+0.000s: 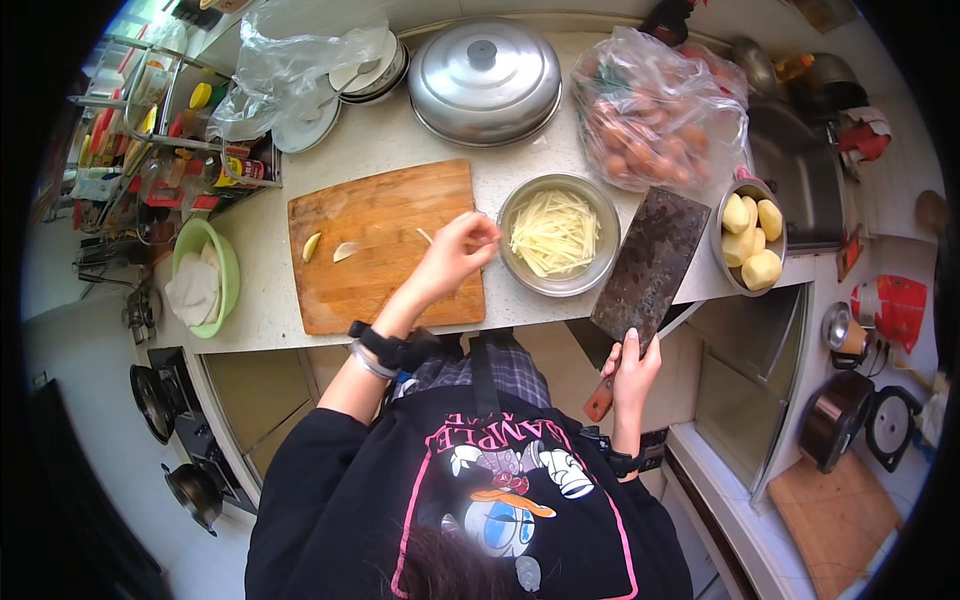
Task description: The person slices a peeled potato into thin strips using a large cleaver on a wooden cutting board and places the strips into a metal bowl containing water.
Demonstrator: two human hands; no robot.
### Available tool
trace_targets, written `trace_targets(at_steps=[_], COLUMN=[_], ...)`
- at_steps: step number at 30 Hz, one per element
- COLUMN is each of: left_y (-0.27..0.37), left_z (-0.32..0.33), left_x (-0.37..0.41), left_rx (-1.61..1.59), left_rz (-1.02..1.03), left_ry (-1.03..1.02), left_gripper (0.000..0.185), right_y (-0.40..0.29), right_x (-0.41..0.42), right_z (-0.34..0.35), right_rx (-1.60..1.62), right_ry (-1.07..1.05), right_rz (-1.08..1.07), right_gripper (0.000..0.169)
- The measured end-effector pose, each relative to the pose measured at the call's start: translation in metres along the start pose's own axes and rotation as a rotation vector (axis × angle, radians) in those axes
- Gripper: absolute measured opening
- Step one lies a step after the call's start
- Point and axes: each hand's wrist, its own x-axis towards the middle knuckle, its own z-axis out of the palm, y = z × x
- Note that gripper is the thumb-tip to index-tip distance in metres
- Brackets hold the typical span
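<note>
My right hand (634,369) grips the wooden handle of a dark-bladed cleaver (651,259), its blade lying over the counter's front edge. Between the wooden cutting board (382,277) and a steel bowl (610,259) hovers my left hand (466,247), fingers curled; whether it holds anything is unclear. Pale potato strips (555,232) fill the middle of that bowl. Two small potato pieces (311,247) (345,251) and a thin strip (424,235) lie on the board. Peeled potatoes (761,269) sit in another metal bowl to the right.
At the back stand a lidded steel pan (484,90), a plastic bag of eggs (645,127) and stacked dishes (375,71). A green basin (229,277) with white cloth-like contents is at left, below a condiment rack (202,140). The sink (799,172) lies at right.
</note>
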Motion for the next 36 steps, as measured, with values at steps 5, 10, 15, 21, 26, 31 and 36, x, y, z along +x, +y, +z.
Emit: trace_targets(at_steps=[5, 10, 15, 21, 26, 31, 36], left_y=[0.004, -0.084, -0.103, -0.120, -0.121, -0.116, -0.097], left_z=[0.025, -0.014, -0.011, 0.008, 0.003, -0.005, -0.011], left_x=[0.023, -0.011, -0.031, -0.021, -0.019, -0.027, -0.033], left_rx=[0.069, 0.473, 0.656, 0.857, 0.864, 0.812, 0.730], left_rz=[0.138, -0.037, -0.074, -0.069, -0.063, -0.037, -0.041], left_ry=[0.141, 0.372, 0.369, 0.476, 0.438, 0.426, 0.344], left_gripper=[0.038, 0.040, 0.034, 0.019, 0.016, 0.017, 0.015], right_y=[-0.001, 0.003, 0.004, 0.000, -0.001, -0.001, -0.001], right_x=[-0.004, -0.005, -0.003, -0.003, -0.003, -0.004, -0.005], right_z=[-0.005, -0.011, -0.013, -0.007, -0.007, -0.006, -0.006], right_rx=[0.005, 0.022, 0.005, -0.020, -0.043, -0.060, -0.051], right_ry=[0.043, 0.065, 0.070, 0.039, 0.007, -0.002, 0.002], right_rz=[0.013, 0.006, 0.009, 0.038, 0.017, -0.005, 0.007], right_gripper=[0.013, 0.014, 0.014, 0.014, 0.013, 0.013, 0.013])
